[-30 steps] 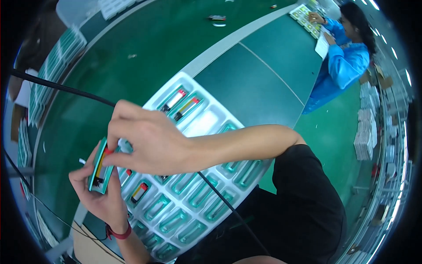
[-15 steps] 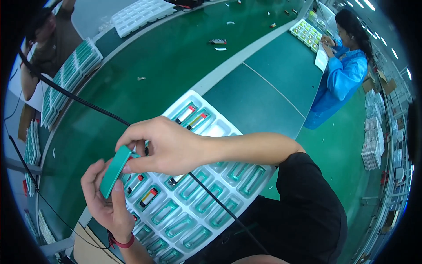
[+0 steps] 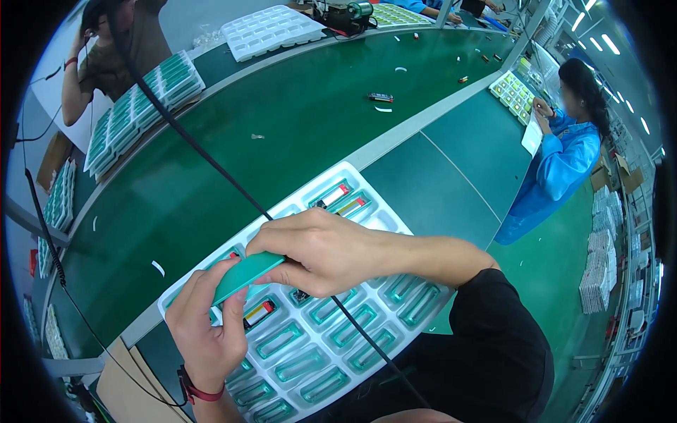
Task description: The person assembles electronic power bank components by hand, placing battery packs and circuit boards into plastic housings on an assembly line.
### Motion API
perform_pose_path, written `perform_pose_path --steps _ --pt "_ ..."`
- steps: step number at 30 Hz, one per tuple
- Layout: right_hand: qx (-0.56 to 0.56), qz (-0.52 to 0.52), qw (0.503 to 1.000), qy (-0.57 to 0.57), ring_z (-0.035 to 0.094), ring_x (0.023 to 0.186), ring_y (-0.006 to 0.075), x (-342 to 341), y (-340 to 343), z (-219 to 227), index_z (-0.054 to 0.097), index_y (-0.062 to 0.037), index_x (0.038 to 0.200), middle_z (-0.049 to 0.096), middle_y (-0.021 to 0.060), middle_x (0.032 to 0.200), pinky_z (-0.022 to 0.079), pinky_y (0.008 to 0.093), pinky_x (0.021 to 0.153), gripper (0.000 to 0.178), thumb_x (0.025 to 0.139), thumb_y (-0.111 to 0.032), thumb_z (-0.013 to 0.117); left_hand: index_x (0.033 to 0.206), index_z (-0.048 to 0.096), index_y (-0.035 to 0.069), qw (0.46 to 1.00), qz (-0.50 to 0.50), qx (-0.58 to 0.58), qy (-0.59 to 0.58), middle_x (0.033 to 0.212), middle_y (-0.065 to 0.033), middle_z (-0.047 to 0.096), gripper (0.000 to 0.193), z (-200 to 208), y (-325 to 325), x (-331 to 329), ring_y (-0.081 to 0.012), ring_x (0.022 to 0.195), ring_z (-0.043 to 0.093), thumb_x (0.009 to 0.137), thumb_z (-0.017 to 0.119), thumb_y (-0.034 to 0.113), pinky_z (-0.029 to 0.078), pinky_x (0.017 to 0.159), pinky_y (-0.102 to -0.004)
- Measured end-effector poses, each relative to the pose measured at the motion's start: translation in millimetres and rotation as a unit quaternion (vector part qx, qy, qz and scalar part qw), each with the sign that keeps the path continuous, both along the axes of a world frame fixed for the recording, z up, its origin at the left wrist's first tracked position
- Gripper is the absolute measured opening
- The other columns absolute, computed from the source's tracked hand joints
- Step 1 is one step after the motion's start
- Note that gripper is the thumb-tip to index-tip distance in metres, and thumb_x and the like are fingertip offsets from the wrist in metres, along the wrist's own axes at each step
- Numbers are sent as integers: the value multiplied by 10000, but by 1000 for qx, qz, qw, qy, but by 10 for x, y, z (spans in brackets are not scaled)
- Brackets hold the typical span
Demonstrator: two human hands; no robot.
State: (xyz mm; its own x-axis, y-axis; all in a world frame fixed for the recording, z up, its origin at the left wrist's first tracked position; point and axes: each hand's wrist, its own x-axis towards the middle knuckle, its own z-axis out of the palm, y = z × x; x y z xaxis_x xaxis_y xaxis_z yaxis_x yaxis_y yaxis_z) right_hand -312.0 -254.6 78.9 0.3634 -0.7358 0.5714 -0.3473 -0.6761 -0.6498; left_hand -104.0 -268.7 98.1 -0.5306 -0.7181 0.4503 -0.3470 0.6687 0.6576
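A flat, elongated green plastic piece (image 3: 247, 275), like a casing shell, is held slantwise between my two hands. My left hand (image 3: 204, 324), with a red wristband, grips its lower left end between fingers and thumb. At the upper right end, my right hand (image 3: 314, 250) pinches it with bent fingers. The piece's underside is hidden. Both hands are above a white moulded tray (image 3: 345, 170) with several slots. Small parts with white bodies and red ends, such as one battery-like part (image 3: 335, 196), lie in some slots. Another such part (image 3: 259, 313) sits beside my left thumb.
A black cable (image 3: 190, 141) crosses the workspace behind my right hand. Beyond the tray is a green conveyor-like surface (image 3: 296, 120) with scattered scraps. Stacked trays (image 3: 144, 106) stand at the left, near a person. Another person in a blue coat (image 3: 564, 162) works at the right.
The green piece has turned from steep to a flatter slant, and both hands have turned with it. The whole view has shifted, so the surroundings sit lower and farther right.
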Motion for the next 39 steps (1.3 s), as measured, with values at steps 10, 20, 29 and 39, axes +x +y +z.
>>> perform_pose_path --steps 10,20,29,39 --pt "120 23 990 -67 595 690 302 3 55 125 600 34 941 593 176 826 452 375 603 227 819 -147 661 1102 608 -34 997 9 78 13 802 -113 590 256 115 84 -6 -164 646 554 861 529 3 412 556 -269" --pt "-23 -50 998 32 603 761 354 -49 50 -42 576 26 1027 594 166 880 497 380 618 327 719 -31 668 1070 637 -31 997 -19 -68 -10 906 -161 645 373 -5 -62 -73 -281 792 632 709 609 -116 493 715 -302" --pt "-310 -114 935 128 642 722 309 133 344 99 573 61 1111 634 238 991 535 320 591 519 612 91 713 1160 565 -55 965 -66 -215 134 1112 -211 638 490 -265 -201 185 -287 943 673 712 755 0 563 776 -321" --pt "-425 -198 860 203 501 540 131 101 173 161 646 61 982 618 131 789 383 202 393 326 661 21 691 1090 623 -65 963 10 -260 73 944 -166 694 401 -169 -129 75 -219 785 696 695 688 -52 552 684 -275"
